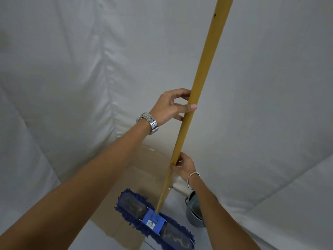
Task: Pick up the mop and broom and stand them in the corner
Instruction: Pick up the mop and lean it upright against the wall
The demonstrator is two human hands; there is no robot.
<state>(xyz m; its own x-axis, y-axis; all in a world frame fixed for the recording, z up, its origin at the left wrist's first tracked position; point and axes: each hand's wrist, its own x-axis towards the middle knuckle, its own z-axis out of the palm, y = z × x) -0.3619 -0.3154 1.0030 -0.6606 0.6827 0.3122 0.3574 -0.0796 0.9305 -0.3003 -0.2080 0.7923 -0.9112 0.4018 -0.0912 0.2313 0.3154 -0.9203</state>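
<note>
The mop stands nearly upright in front of me, its long yellow wooden handle [207, 60] running from the top of the view down to a flat blue fringed mop head [133, 206] on the floor. My left hand [171, 107], with a metal watch on the wrist, grips the handle at mid height with thumb and fingers around it. Lower down, my right hand [183, 166], wearing a thin bracelet, holds the same handle with its fingertips. No broom is in view.
White sheeting covers the walls, meeting in a creased corner [110, 83] just left of the mop. A flattened piece of brown cardboard [137, 170] lies on the floor under the mop head. A grey bucket [194, 213] stands to the right of the mop head.
</note>
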